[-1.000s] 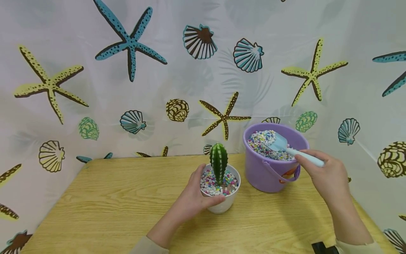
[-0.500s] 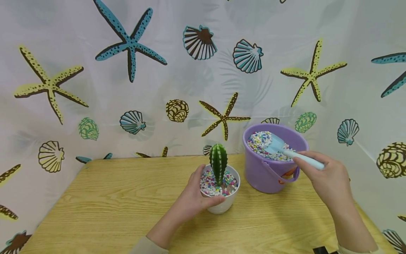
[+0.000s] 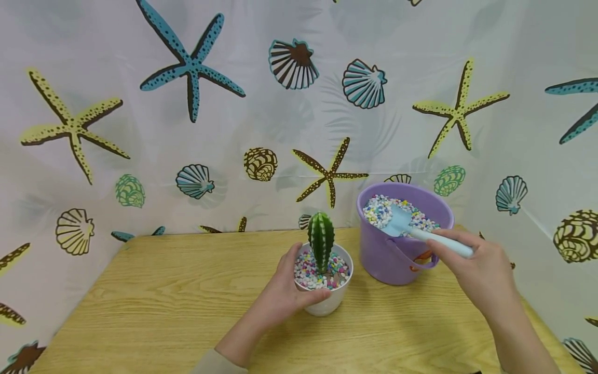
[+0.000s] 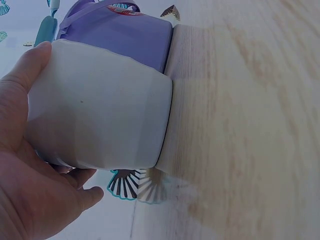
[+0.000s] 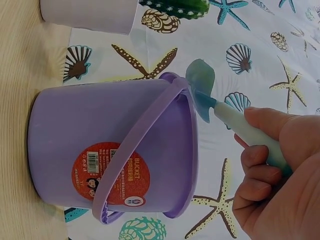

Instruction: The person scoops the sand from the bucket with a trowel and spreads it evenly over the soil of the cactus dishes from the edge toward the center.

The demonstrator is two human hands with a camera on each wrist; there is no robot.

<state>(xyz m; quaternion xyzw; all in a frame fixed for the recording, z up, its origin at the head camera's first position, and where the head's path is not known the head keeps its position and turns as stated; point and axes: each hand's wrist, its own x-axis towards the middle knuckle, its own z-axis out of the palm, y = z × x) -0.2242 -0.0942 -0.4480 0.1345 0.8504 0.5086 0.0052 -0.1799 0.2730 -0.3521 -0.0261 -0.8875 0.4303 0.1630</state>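
Note:
My left hand (image 3: 287, 296) curves round a white flowerpot (image 3: 324, 306) on the table, thumb across the near rim and fingers along its left side. A green ribbed cactus (image 3: 321, 243) stands upright in the pot, amid multicoloured pebbles (image 3: 308, 272). To the right, my right hand (image 3: 481, 270) grips the pale handle of a light-blue toy shovel (image 5: 252, 132). The shovel's blade hangs over the near left rim of a purple bucket (image 5: 100, 117), which holds many small pale and coloured pebbles (image 3: 378, 208). How much lies on the blade, I cannot tell.
The bucket stands close behind and right of the pot, its handle (image 3: 406, 257) folded down in front. A wooden tabletop (image 3: 177, 291) extends to the left. Behind it hangs a white cloth (image 3: 233, 119) printed with starfish and shells.
The shovel has come up out of the pebbles and shifted toward the bucket's near left rim, with its blade turned. My left hand and the pot have stayed put.

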